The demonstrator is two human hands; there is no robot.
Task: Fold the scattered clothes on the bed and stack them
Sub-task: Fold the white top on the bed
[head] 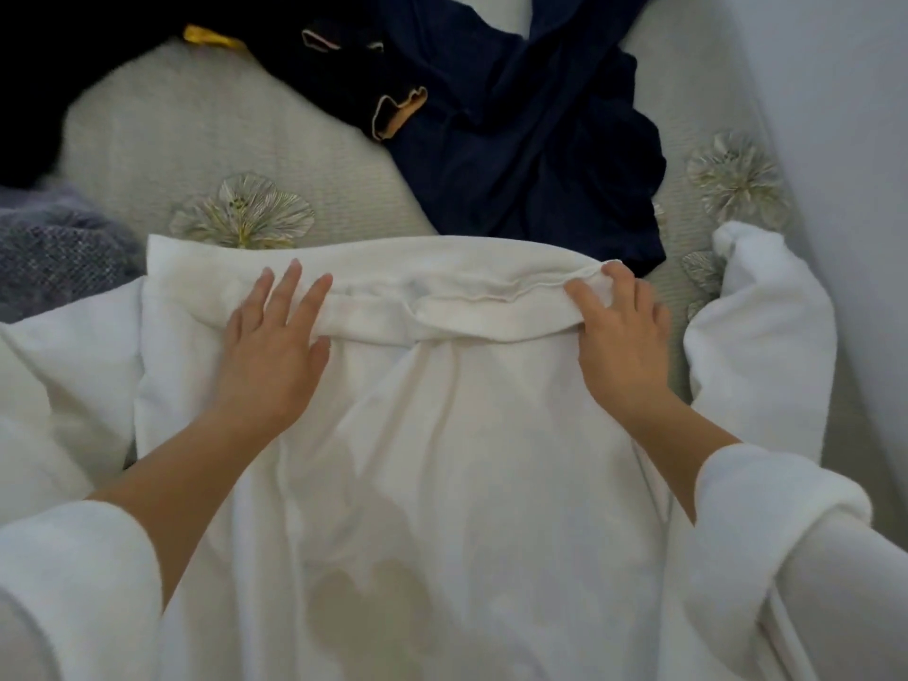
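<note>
On ribbed bedspread [147, 140], soft white garment [442, 435], left fingers [287, 287] flat, right fingers [624, 283] pinching fold.

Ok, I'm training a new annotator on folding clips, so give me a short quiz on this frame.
1. True or false: the left hand lies flat on the white garment.
2. Which garment lies just beyond the white one? A) navy garment B) red towel C) green jeans
3. Which hand grips the end of the folded band?
Key: 1 true; 2 A; 3 the right hand.
</note>
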